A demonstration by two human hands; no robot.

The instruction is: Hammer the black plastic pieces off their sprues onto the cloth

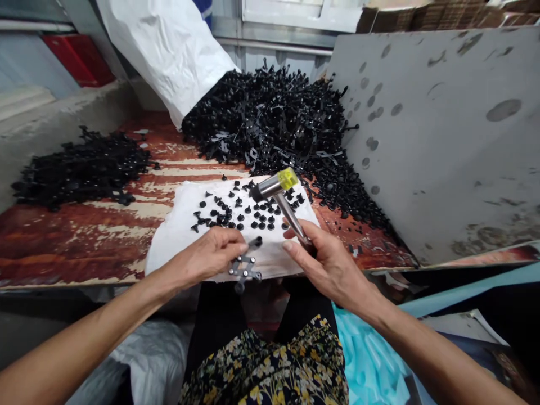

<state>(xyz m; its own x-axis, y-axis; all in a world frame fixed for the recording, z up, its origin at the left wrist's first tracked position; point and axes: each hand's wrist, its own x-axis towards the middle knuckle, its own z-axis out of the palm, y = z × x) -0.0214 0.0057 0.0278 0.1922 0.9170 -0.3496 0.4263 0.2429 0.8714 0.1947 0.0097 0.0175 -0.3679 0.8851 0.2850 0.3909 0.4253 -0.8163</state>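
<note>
Here's the left hand (206, 253) pinching a black plastic sprue (244, 269) at the near edge of the white cloth (175, 247), and the right hand (331, 267) gripping a yellow-tipped mallet (276, 188) over it! Small black plastic pieces (240, 216) dot the cloth, with a big heap of black sprues (270, 118) just behind.

Plastic studs (236, 214) on sheet (177, 247) atop board (84, 247)

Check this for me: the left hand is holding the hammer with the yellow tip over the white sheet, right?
Not quite. The head view shows the right hand holding the yellow-tipped hammer over the white sheet, not the left hand, which pinches a black plastic piece.
</note>
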